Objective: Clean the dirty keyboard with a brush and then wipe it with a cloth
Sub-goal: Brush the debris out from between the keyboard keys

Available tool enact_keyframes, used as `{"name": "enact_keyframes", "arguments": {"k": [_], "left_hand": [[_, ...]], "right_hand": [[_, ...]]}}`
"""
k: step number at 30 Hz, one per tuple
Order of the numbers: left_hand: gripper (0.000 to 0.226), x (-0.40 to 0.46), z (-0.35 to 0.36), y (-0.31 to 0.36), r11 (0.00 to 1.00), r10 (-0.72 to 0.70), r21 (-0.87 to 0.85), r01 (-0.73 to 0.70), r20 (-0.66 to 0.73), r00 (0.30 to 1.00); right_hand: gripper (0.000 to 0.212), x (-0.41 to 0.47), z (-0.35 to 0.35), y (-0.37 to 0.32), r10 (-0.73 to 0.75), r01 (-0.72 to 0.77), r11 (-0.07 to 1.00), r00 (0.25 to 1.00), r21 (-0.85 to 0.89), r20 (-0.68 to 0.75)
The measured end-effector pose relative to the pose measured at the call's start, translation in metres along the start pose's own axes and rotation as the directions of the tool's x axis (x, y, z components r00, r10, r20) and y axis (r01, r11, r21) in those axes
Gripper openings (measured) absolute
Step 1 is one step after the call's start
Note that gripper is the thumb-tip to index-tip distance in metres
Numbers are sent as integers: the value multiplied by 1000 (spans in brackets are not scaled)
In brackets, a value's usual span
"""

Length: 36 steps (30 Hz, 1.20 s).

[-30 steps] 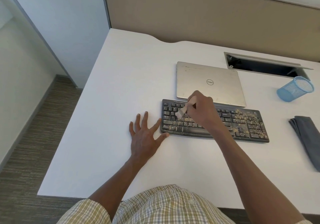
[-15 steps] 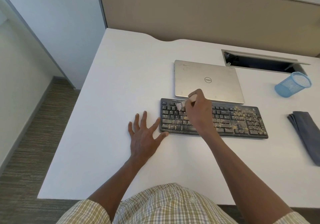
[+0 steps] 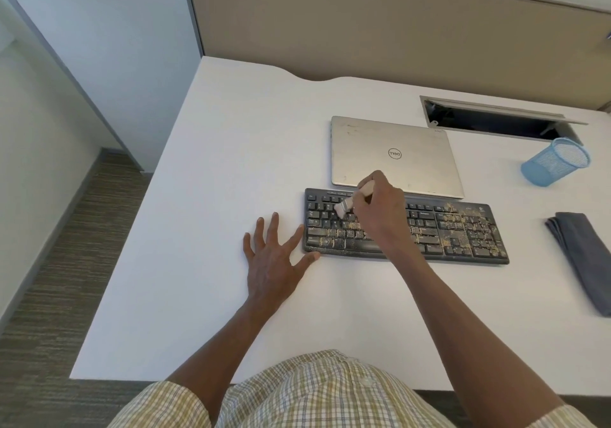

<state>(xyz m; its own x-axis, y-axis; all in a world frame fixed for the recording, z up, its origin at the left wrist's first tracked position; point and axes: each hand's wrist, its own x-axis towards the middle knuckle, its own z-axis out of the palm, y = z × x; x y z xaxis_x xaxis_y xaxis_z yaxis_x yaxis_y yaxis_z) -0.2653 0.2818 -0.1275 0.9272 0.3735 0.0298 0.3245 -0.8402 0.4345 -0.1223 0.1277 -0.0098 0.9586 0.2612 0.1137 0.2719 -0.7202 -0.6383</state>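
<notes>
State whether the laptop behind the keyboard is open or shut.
Shut: the laptop lies flat on the desk, lid down, its logo facing up.

On the white worktop (image 3: 231, 163), the right hand (image 3: 380, 209) has a brush (image 3: 352, 200) in its grip, bristles on the upper left keys of a crumb-strewn black keyboard (image 3: 463, 232). The left hand (image 3: 274, 259) lies flat, thumb touching the keyboard's near left corner. A closed laptop (image 3: 390, 153) sits behind, a grey cloth (image 3: 582, 255) to the right.
</notes>
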Motion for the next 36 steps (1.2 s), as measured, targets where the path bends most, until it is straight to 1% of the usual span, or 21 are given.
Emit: {"name": "enact_keyframes", "arguments": {"k": [5,7,10,12,15,19,23,26,29,31,34,36], "left_hand": [[69,0,-1,1,1000,-1,1,1,2,1000],[69,0,0,0,1000,0,3,0,0,1000],[67,0,1,-1,1000,7,4,-7,-11,1000],[67,-1,1,-1,1000,12,7,-12,-20,1000],[69,-1,1,-1,1000,9,2,-9,-20,1000],[67,-1,2,0,1000,7,6,-7,-28,1000],[66,0,4,-2,1000,15,14,-15,-29,999],[67,0,4,-2,1000,14,10,-14,-23,1000],[66,0,4,-1,1000,10,2,-10,-26,1000],[67,0,3,-2,1000,12,1,-12,-27,1000],[69,0,3,-2,1000,11,17,-10,-14,1000],[69,0,3,-1,1000,8,22,-8,-7,1000]], "right_hand": [[7,2,-4,-3,27,-20,998,993,-57,118],[11,3,-9,-9,-38,39,999,991,0,129],[20,0,-5,-19,-211,200,977,955,71,209],[21,-1,-2,-17,-250,239,968,936,77,249],[21,-1,-8,-2,-253,255,967,936,22,244],[25,1,-19,8,-207,231,969,952,-84,227],[19,2,-10,-10,-275,274,961,942,34,192],[21,0,-8,-4,-247,259,966,940,-24,235],[26,1,-15,4,-234,268,955,945,-127,227],[24,2,-16,0,-241,267,957,949,-113,202],[22,0,-11,-3,-225,244,968,949,-62,220],[24,0,-13,3,-202,231,968,950,-99,239]]}}
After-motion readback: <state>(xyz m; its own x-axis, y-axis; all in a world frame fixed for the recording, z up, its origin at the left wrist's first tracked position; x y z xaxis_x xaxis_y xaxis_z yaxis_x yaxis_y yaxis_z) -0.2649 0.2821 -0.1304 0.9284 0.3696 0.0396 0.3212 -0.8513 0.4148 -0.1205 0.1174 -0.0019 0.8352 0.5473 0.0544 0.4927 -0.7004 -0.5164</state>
